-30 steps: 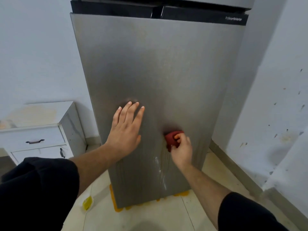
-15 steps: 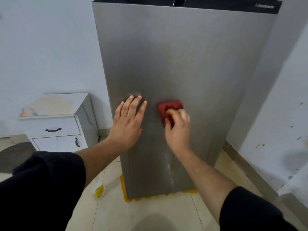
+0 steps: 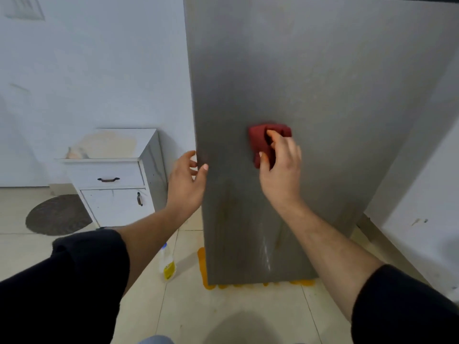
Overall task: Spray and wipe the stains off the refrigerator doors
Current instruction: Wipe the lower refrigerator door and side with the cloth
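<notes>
The grey refrigerator door point(image 3: 323, 95) fills the upper right of the head view. My right hand point(image 3: 280, 170) presses a folded red cloth point(image 3: 260, 137) flat against the door at mid height. My left hand point(image 3: 187, 182) is at the door's left edge, fingers loosely spread, thumb near the edge, holding nothing. Wet streaks point(image 3: 267, 254) run down the door's lower part. A spray bottle with a yellow label point(image 3: 167, 264) stands on the floor by the door's lower left corner.
A white cabinet with a drawer point(image 3: 111, 180) stands left of the refrigerator against the wall. A round dark mat point(image 3: 57, 214) lies on the tiled floor. An orange mat point(image 3: 203, 269) shows under the refrigerator. A white wall point(image 3: 422, 194) closes in on the right.
My right hand has moved the red cloth up the door. My left hand has lifted off the door face and shifted to its left edge. The view has swung left.
</notes>
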